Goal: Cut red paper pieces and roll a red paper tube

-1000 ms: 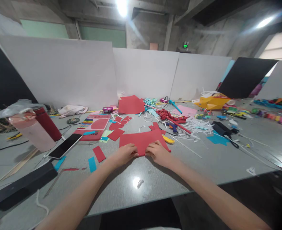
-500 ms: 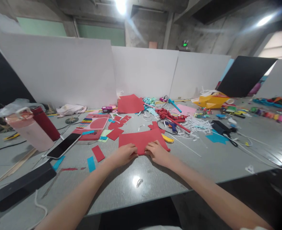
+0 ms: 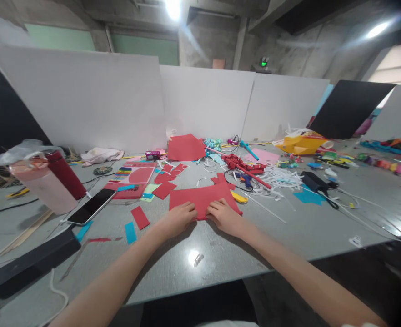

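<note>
One red sheet (image 3: 200,196) lies on the worktop (image 3: 228,256) under two hands; the left hand (image 3: 181,217) and right hand (image 3: 225,215), slightly apart, each have fingers curled closed on its near edge, gripping it; one yellow object (image 3: 238,197) sits just beside its right edge; a second red sheet (image 3: 186,148) lies beyond; one phone (image 3: 92,206) and two bottles, one pink (image 3: 47,187), one red (image 3: 66,175), are off to the left.

Clock centred on the near red sheet (image 3: 202,198): passage at 4 over bare tabletop (image 3: 289,240), and low pocket at 6 between left arm (image 3: 125,272) and right arm (image 3: 299,265); obstructed at 1–2 by red tube (image 3: 258,178) and shredded white strips (image 3: 284,176), at 9–10 by smartphone (image 3: 92,206) and pink bottle (image 3: 45,186), at 12 by white partition (image 3: 207,102).
</note>
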Motion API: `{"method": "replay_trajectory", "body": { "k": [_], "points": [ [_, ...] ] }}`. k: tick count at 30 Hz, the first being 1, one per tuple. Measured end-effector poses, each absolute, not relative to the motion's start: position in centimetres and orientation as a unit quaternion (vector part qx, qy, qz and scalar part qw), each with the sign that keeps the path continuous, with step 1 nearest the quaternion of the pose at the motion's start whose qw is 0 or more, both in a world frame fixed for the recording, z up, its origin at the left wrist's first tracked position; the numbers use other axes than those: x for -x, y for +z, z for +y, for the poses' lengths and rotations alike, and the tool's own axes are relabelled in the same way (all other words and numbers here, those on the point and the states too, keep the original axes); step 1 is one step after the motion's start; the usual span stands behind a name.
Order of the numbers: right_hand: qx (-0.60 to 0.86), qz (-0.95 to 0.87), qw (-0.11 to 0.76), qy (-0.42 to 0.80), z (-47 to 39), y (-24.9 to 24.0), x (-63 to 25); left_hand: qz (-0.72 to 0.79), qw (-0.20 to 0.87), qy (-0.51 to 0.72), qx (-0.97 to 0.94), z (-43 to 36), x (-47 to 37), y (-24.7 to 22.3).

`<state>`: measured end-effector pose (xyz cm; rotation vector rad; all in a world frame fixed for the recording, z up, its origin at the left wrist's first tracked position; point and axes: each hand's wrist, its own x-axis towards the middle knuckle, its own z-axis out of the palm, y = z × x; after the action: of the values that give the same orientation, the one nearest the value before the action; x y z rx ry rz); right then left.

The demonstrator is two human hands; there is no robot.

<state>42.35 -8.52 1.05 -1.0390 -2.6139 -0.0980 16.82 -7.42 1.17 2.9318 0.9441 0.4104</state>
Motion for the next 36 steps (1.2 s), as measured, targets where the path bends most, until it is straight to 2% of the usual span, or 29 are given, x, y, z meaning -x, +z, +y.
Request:
{"method": "replay_trajectory", "body": {
  "k": [20,31,36],
  "points": [
    [0.312,-0.934,0.123,-0.124,-8.1,0.9,-42.9,0.298,-0.067,0.113,-0.945,-8.4,-17.3,2.1],
    [0.324,-0.930,0.144,-0.099,-7.9,0.9,-42.9,0.289,-0.120,0.088,-0.946,-8.0,-17.7,1.6],
    [0.344,-0.921,0.150,-0.106,-8.0,0.9,-42.7,0.303,-0.100,0.092,-0.943,-7.8,-17.5,1.3]
  ]
}}
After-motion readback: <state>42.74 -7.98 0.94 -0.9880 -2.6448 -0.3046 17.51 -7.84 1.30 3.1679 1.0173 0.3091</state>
